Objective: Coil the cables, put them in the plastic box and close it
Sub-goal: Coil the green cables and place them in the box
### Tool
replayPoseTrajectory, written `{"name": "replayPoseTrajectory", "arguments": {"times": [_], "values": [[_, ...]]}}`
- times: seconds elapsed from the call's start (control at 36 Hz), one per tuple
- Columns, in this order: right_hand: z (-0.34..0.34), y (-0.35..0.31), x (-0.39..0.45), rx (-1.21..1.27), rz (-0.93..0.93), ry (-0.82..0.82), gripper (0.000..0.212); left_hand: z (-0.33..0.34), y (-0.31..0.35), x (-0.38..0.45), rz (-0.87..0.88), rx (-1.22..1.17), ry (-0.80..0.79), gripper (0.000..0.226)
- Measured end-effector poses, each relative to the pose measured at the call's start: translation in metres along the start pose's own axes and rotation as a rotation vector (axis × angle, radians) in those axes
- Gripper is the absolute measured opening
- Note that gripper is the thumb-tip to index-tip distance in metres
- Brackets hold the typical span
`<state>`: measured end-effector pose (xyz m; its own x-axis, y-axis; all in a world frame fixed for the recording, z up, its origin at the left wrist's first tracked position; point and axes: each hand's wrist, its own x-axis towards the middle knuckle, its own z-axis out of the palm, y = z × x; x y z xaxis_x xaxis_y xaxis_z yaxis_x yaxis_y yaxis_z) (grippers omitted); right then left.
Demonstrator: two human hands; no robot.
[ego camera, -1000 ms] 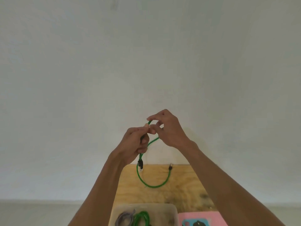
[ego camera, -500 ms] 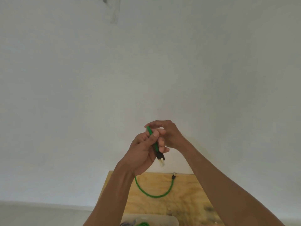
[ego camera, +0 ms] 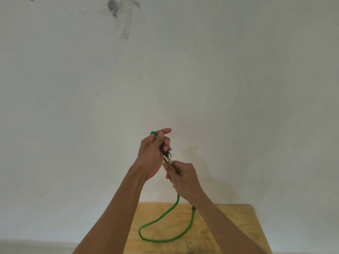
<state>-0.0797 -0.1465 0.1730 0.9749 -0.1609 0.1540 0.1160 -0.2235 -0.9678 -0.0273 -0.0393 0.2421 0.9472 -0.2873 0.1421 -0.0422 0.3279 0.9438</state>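
Note:
A green cable hangs from my hands and loops over the wooden table. My left hand is raised and shut on the cable's upper part; a green bend sticks out above its fingers and a black plug with a pale tip points down below them. Just under it, my right hand is shut on the cable near that plug tip. The cable's other end, with a dark plug, lies on the table. The plastic box is out of view.
A plain white wall fills most of the view, with a grey smudge high up on the left. The table's far edge meets the wall and its right edge slants down at the lower right.
The view has tilted up, so the box and pink item have left the frame. My right hand has slid down the cable below my left hand, and the loop on the table has widened.

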Motion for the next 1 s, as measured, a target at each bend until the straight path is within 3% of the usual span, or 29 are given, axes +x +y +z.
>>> {"name": "replayPoseTrajectory", "arguments": {"times": [0.14, 0.25, 0.33, 0.44, 0.53, 0.64, 0.72, 0.78, 0.89, 1.0], "values": [[-0.004, -0.006, -0.004, 0.026, 0.051, 0.042, 0.028, -0.006, -0.007, 0.009, 0.069, 0.133, 0.023, 0.030], [-0.015, -0.007, -0.001, -0.131, -0.030, 0.024, 0.010, -0.017, -0.009, 0.008, 0.116, 0.300, -0.012, 0.026], [-0.029, -0.014, 0.005, -0.297, -0.141, -0.032, 0.017, -0.022, -0.007, 0.006, 0.122, 0.450, -0.068, 0.024], [-0.047, -0.031, 0.023, -0.401, -0.229, -0.159, 0.027, -0.024, -0.010, 0.011, 0.116, 0.839, -0.128, 0.024], [-0.057, -0.043, 0.039, -0.479, -0.320, -0.207, 0.022, -0.021, -0.009, 0.010, 0.080, 0.960, -0.186, 0.028], [-0.070, -0.062, 0.053, -0.413, -0.370, -0.176, 0.021, -0.015, -0.005, 0.000, -0.153, 0.709, -0.297, 0.059], [-0.075, -0.075, 0.058, -0.304, -0.399, -0.196, 0.020, -0.008, -0.005, -0.012, -0.335, 0.365, -0.355, 0.070], [-0.076, -0.075, 0.062, -0.203, -0.387, -0.217, 0.022, -0.004, -0.006, -0.018, -0.376, 0.144, -0.376, 0.069], [-0.079, -0.065, 0.066, -0.032, -0.326, -0.223, 0.015, 0.002, -0.007, -0.023, -0.384, -0.084, -0.433, 0.060], [-0.072, -0.046, 0.058, 0.183, -0.255, -0.245, 0.009, 0.010, -0.003, -0.024, -0.305, -0.229, -0.517, 0.034]]}}
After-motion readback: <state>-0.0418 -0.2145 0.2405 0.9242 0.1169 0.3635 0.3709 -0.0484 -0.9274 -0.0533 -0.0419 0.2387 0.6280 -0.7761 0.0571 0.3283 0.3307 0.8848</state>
